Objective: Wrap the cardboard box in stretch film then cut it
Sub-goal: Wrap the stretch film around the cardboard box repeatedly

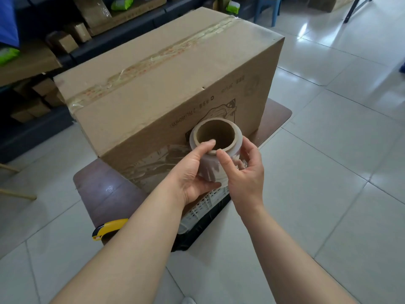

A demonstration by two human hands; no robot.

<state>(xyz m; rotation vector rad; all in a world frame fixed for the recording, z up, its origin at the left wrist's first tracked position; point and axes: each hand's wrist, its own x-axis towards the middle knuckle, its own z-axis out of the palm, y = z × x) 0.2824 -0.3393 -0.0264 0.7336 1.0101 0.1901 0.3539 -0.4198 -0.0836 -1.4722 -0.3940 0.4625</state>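
**Q:** Where is the cardboard box (175,73) located, and how is it closed?

**A:** The cardboard box is seated on a brown worktop (103,189). Its top flaps are sealed by a strip of clear tape (166,49) run along the centre seam. Its contents cannot be seen.

**Q:** Where is the stretch film roll (215,150) positioned?

**A:** It is held just in front of the box's printed near side. The open end of its hollow cardboard core is turned upward.

**Q:** How are the hands engaged?

**A:** The roll is gripped by both. The thumb of the left hand (195,170) is hooked over the rim into the core, and its fingers are curled beneath the roll. The right hand (245,172) is curled round the roll's right side, with its thumb pressed near the rim.

**Q:** What else is found around the box?

**A:** A white perforated crate (206,207) is placed against the box's near side, below the roll; its contents are hidden by the hands. A yellow utility knife (109,229) is laid on the worktop in front of the box, partly covered by the left forearm. Smaller cartons (63,40) are stored on shelves behind the box.
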